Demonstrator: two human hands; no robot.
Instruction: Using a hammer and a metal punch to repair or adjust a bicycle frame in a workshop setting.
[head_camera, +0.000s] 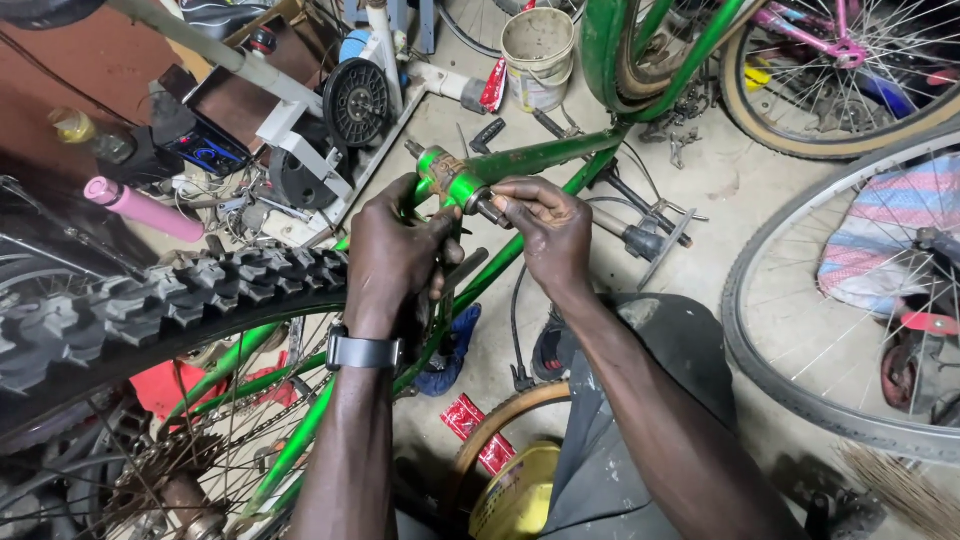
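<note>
A green bicycle frame (545, 158) lies across the middle of the view, its bottom bracket shell (447, 178) pointing up toward me. My left hand (398, 250), with a dark watch on the wrist, wraps around the frame just below that shell. My right hand (545, 225) pinches a small dark metal part (490, 209) at the open end of the shell. A knobby black tyre (150, 310) on the frame's rear wheel runs under my left forearm.
A white bucket (538, 58) stands on the concrete floor at the back. Other bicycle wheels (800, 360) fill the right side and top right. A pink cylinder (145, 210), tools and machine parts clutter the upper left. A yellow tub (520, 495) sits near my knee.
</note>
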